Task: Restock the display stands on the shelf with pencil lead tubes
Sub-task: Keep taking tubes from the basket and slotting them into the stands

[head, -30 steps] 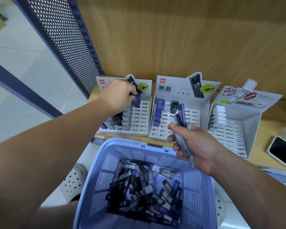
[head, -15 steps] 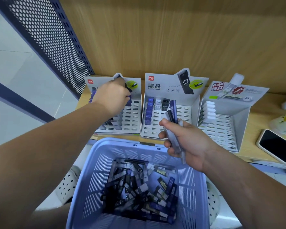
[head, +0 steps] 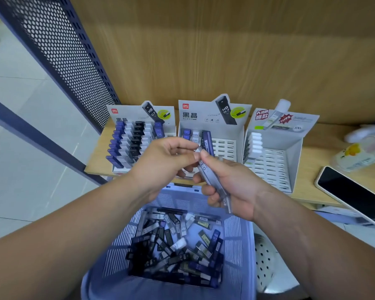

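Three white display stands sit on the wooden shelf. The left stand point(head: 136, 146) is nearly full of blue, white and black lead tubes. A few tubes stand at the back left of the middle stand point(head: 223, 144). White tubes line the left side of the right stand point(head: 273, 161). My right hand point(head: 230, 182) grips a bundle of lead tubes point(head: 208, 159) above the basket's far rim. My left hand point(head: 167, 156) pinches the top of one tube in that bundle. A lilac basket point(head: 238, 234) below holds several loose tubes point(head: 178, 245).
A phone point(head: 351, 193) lies face up at the shelf's right end, near a plastic-wrapped item point(head: 359, 152). A dark perforated metal panel point(head: 59, 53) rises at the left. A white perforated stool point(head: 266, 260) shows under the basket.
My left hand has left the left stand and come right to the bundle in my right hand, where it now pinches a tube. The left stand's tubes are now uncovered.
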The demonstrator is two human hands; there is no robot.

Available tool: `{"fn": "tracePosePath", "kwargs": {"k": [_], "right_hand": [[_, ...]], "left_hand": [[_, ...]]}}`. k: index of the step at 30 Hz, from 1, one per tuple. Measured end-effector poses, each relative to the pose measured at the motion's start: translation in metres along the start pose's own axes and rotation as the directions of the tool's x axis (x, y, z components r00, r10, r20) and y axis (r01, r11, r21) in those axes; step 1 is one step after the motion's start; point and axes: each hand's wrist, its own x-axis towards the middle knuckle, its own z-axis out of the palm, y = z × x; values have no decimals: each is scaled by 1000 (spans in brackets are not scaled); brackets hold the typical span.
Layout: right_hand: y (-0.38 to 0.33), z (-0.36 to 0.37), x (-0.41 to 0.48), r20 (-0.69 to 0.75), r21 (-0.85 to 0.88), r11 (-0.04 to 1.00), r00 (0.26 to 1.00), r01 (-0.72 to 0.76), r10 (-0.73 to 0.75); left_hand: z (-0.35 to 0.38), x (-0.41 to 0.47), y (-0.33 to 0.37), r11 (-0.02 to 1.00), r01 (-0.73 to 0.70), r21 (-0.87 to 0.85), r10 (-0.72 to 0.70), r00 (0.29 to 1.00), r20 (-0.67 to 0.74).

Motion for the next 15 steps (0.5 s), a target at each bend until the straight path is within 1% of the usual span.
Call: {"fn": "tracePosePath", "kwargs": {"k": [4,8,15], "right_hand": [[7,-8,-13,5,-26,1000,1000,-1,1],[11,-15,-26,10,-44,999,1000,6,-6],[11,-25,-36,-66,-117,991,995,62,-70]], "left_hand": [[19,-13,-5,999,5,-34,-7,998,-65],[33,-20,-12,998,10,-54,-15,995,-95],[44,-21,-13,993,5,-117,-12,998,-62]]}}
